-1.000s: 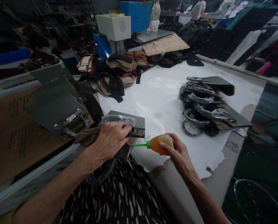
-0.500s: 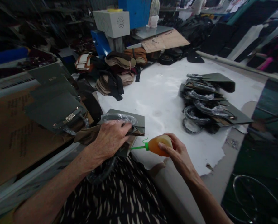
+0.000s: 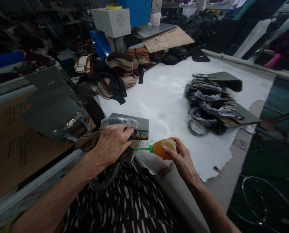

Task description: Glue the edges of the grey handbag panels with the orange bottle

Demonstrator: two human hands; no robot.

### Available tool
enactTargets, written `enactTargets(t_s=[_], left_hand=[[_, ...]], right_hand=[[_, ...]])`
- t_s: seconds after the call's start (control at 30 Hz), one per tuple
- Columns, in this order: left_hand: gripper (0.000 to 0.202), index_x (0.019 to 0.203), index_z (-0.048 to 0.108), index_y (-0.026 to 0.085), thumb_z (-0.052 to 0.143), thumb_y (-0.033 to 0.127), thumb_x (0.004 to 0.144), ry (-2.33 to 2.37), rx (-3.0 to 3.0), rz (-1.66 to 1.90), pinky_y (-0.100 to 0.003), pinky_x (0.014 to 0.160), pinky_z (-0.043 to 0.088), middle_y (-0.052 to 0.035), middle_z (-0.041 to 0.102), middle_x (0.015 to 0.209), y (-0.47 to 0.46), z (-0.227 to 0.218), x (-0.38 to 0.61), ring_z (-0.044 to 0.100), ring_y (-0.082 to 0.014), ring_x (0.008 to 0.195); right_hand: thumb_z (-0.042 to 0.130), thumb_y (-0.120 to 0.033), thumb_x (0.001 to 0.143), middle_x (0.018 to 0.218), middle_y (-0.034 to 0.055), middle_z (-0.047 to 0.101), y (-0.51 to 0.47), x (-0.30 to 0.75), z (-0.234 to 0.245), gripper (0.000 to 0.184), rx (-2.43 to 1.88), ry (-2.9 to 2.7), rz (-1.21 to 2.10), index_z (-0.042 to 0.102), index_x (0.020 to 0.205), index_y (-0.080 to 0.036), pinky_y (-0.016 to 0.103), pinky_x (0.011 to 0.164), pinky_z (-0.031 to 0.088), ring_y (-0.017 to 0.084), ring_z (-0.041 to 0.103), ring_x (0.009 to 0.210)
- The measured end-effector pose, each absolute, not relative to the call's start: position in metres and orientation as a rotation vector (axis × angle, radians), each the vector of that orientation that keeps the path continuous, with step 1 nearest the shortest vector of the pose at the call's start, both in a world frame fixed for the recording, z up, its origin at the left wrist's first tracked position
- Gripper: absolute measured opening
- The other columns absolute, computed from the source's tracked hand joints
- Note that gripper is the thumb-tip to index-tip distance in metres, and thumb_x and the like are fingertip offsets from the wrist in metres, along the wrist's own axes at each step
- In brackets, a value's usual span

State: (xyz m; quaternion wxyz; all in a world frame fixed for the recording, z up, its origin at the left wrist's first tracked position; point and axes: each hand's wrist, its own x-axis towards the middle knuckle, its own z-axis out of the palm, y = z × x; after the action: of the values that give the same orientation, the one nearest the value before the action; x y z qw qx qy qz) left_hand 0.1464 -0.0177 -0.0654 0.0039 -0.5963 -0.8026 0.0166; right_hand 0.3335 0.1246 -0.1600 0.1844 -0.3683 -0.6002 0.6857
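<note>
My right hand (image 3: 180, 154) is closed around a squeeze bottle (image 3: 162, 149) of amber liquid with a green nozzle. The nozzle points left, its tip at the edge of a dark green handbag piece (image 3: 142, 125) on the near edge of the table. Over that piece, my left hand (image 3: 115, 142) is closed, gripping it with curled fingers; the fingertips are partly hidden. A plastic-wrapped handle (image 3: 121, 121) lies along the piece just beyond my left hand. Another wrapped handle (image 3: 105, 181) hangs below, against my patterned clothing.
Several bag pieces with plastic-wrapped handles (image 3: 207, 105) are stacked on the right of the white-covered table (image 3: 164, 100). Bundled tan and dark pieces (image 3: 120, 69) lie at the back left. Green panels with a metal clasp (image 3: 70, 123) rest on a cardboard box (image 3: 8, 136) at left.
The view has shifted slightly. Both hands keep their holds, and the bottle's nozzle stays at the edge of the handbag piece with little visible movement.
</note>
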Motion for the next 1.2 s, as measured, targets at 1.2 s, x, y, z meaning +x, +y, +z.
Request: enactTargets(t_s=[1.2], left_hand=[[0.013,0.092,0.062,0.016,0.069,0.018,0.082,-2.474,-1.875,0.035,-0.036,0.07,0.047,-0.0063,0.065,0.089,-0.016,-0.07,0.144,0.062,-0.0267,0.082]], right_hand=[[0.07,-0.048,0.075,0.082,0.003,0.061,0.109,0.355,-0.173,0.038,-1.118,-1.457,2.159,0.06,0.096,-0.018,0.026,0.058,0.042,0.019,0.053,0.073]])
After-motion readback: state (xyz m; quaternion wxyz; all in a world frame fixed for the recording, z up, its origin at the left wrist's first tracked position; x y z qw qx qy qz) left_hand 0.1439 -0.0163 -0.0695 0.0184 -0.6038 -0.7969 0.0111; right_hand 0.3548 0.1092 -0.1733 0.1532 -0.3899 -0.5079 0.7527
